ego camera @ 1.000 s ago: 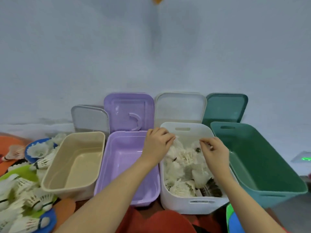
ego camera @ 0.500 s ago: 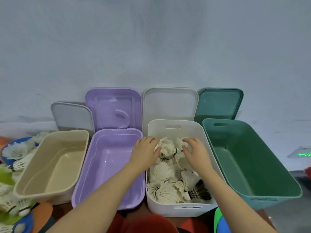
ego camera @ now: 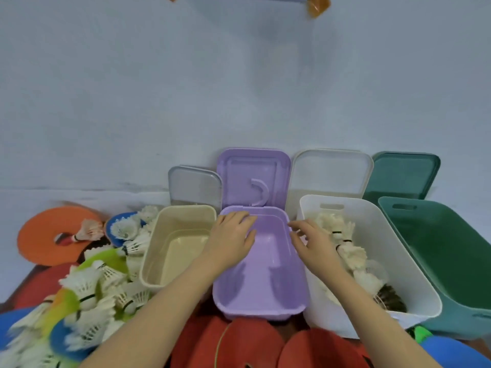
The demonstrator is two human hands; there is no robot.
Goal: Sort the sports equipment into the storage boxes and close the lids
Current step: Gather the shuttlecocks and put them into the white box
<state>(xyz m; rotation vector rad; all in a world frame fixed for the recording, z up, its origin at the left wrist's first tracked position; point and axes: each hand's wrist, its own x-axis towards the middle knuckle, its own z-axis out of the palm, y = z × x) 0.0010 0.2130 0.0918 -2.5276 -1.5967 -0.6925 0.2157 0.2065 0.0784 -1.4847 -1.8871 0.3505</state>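
Purple plastic is lying under both my hands: the purple box [ego camera: 261, 272] is sitting open in the middle of the row on the floor, and I am holding my left hand [ego camera: 230, 241] over its left rim with the fingers relaxed and spread, gripping nothing. My right hand [ego camera: 313, 244] is hovering over the rim between the purple box and the white box [ego camera: 385, 251], fingers loosely bent, also holding nothing. The white box, just right of the purple one, is carrying a heap of white shuttlecocks [ego camera: 345, 248]. The beige box [ego camera: 178, 243] is standing to the left and the green box [ego camera: 446, 261] at the far right. Four lids are leaning upright against the wall behind the boxes: a grey lid [ego camera: 195, 185], a purple lid [ego camera: 252, 176], a white lid [ego camera: 330, 172] and a green lid [ego camera: 402, 173]. More shuttlecocks [ego camera: 87, 290] are lying piled at the floor's left edge among coloured discs, near an orange ring [ego camera: 50, 235].
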